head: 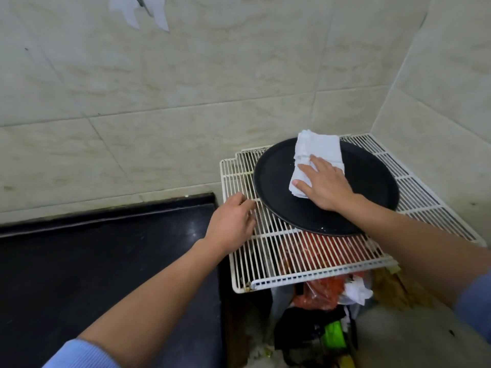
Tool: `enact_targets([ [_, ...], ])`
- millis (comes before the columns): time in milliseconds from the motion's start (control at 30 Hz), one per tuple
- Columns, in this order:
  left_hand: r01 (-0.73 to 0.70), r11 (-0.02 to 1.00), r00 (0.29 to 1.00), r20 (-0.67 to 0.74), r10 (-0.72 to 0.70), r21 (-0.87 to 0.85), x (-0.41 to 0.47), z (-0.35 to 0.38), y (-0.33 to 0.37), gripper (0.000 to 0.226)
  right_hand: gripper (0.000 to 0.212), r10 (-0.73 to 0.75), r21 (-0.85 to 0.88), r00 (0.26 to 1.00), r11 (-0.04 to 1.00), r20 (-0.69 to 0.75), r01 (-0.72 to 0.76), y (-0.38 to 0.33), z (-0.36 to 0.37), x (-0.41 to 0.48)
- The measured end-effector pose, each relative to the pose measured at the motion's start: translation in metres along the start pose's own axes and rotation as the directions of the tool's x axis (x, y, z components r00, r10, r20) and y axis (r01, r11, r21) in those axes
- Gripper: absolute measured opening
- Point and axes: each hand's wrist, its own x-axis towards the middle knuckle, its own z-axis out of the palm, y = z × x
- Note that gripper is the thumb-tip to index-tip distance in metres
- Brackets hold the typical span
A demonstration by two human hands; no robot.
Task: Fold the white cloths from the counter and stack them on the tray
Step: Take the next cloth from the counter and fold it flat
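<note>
A round black tray (276,168) lies on a white wire rack (305,264) in the tiled corner. A stack of folded white cloths (318,148) sits on the tray, towards its back. My right hand (325,183) lies flat on the near end of that stack, fingers straight and spread. My left hand (233,221) is at the rack's left side, just left of the tray rim, with its fingers loosely curled and holding nothing. The black counter (106,261) to the left shows no cloths.
Tiled walls close in behind and to the right of the rack. Under the rack stands a bin with red bags, crumpled white paper (357,290) and a green item (333,334). The counter has a raised back edge (119,211).
</note>
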Motion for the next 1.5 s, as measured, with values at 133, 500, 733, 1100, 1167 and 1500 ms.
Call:
enact_targets([
  [133,0.08,0.996,0.997,-0.012,-0.08,0.047,-0.055,-0.029,-0.04,0.022,0.059,-0.05,0.023,0.986,0.998,-0.158,0.055,-0.062,-0.019,-0.01],
  [500,0.506,0.84,0.858,-0.016,-0.513,0.196,-0.341,-0.145,-0.191,0.017,0.033,-0.483,0.141,0.869,0.858,-0.106,0.494,-0.389,0.032,-0.111],
  [733,0.796,0.566,0.601,-0.176,-0.779,0.212,-0.541,-0.217,-0.254,0.017,0.03,-0.772,0.182,0.635,0.628,0.027,0.756,-0.598,0.078,-0.176],
  [1100,0.982,0.095,0.133,-0.242,-0.961,0.162,-0.757,-0.268,-0.322,0.024,0.029,-0.971,0.229,0.22,0.237,0.097,0.944,-0.871,0.135,-0.231],
  [1167,0.992,0.0,0.034,-0.261,-0.965,0.13,-0.788,-0.282,-0.34,0.023,0.028,-0.984,0.247,0.141,0.163,0.105,0.955,-0.924,0.143,-0.238],
  [1500,0.928,-0.37,-0.365,-0.301,-0.881,-0.044,-0.91,-0.321,-0.365,0.024,0.033,-0.964,0.262,-0.217,-0.173,0.151,0.949,-1.136,0.164,-0.308],
])
